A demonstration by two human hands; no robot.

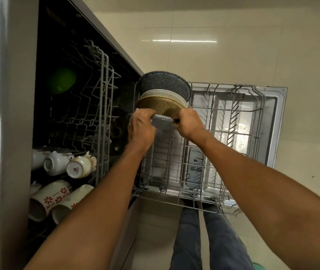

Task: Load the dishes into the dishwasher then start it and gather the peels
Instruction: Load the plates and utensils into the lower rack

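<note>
The dishwasher stands open with its lower rack [231,121] pulled out over the door [278,117]. At the rack's far left corner stand a dark speckled plate [163,82], a white plate [174,94] and a brown speckled plate [161,106] on edge. Both hands meet just in front of them on a small grey speckled dish [162,122]. My left hand [141,127] grips its left side and my right hand [191,123] grips its right side. Much of the dish is hidden by the fingers.
The upper rack [89,106] is slid out on the left. It holds white cups [77,166] and flower-patterned mugs [51,197] lying on their sides, and a green bowl [62,80] deeper inside. Pale floor tiles [233,55] surround the door. My legs stand below it.
</note>
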